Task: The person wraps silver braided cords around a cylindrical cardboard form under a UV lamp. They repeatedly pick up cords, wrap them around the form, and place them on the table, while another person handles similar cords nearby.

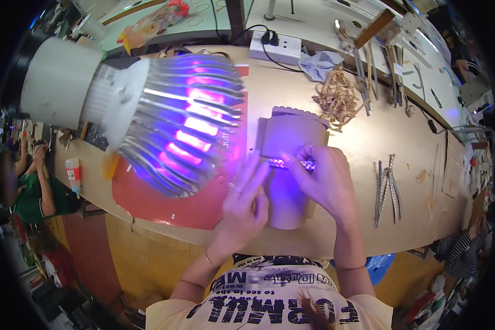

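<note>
A braided strip (277, 163), tinted violet by the lamp, lies across a rounded brown form (287, 201) in front of me. My right hand (330, 181) grips the strip, its thumb on top and its fingers bent over the right part. My left hand (246, 203) is beside the strip's left end, index and middle fingers stretched toward it, the other fingers curled. Whether those fingertips touch the strip is hard to tell. Behind the rounded form, a brown piece with a scalloped edge (294, 111) shows.
A large finned lamp (181, 121) glowing violet hangs close on the left, above a red sheet (176, 206). Several braided strips (389, 192) lie at right. Farther back are curly tan strips (335, 99), a grey cloth (319, 66) and a white power strip (275, 48) with a cable.
</note>
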Demonstrator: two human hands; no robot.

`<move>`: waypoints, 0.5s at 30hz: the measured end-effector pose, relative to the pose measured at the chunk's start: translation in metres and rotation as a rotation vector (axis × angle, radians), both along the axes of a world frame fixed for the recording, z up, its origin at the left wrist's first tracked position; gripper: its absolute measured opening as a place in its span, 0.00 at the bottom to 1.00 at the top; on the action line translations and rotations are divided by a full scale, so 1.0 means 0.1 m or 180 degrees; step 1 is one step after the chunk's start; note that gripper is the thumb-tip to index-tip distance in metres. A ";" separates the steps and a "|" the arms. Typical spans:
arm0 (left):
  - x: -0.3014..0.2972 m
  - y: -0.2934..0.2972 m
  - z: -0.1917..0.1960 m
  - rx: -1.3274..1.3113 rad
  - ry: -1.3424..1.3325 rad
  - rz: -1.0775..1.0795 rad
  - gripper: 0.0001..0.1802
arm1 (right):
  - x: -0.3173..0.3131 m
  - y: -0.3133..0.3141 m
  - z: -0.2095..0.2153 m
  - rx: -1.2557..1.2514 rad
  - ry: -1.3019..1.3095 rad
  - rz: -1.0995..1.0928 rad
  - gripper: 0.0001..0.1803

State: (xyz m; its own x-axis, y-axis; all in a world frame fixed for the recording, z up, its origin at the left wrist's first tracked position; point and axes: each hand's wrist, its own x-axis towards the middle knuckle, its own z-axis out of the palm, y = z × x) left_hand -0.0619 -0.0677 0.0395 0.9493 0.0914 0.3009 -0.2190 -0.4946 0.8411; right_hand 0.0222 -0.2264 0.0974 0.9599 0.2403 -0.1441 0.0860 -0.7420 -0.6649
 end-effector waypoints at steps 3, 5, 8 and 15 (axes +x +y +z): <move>-0.06 -0.10 0.04 0.0123 -0.0033 -0.0226 0.26 | 0.03 0.03 0.04 -0.0165 0.0102 0.0062 0.20; -0.04 -0.15 0.05 0.0086 0.0092 -0.0424 0.26 | 0.06 0.01 0.06 -0.0208 0.0232 0.0089 0.20; -0.01 -0.15 0.06 0.0050 0.0198 -0.0501 0.27 | 0.09 -0.09 0.10 -0.0226 0.0274 0.0073 0.20; 0.00 -0.13 0.09 0.0440 0.0280 -0.0662 0.29 | 0.16 -0.43 0.16 0.0181 0.0640 0.0509 0.19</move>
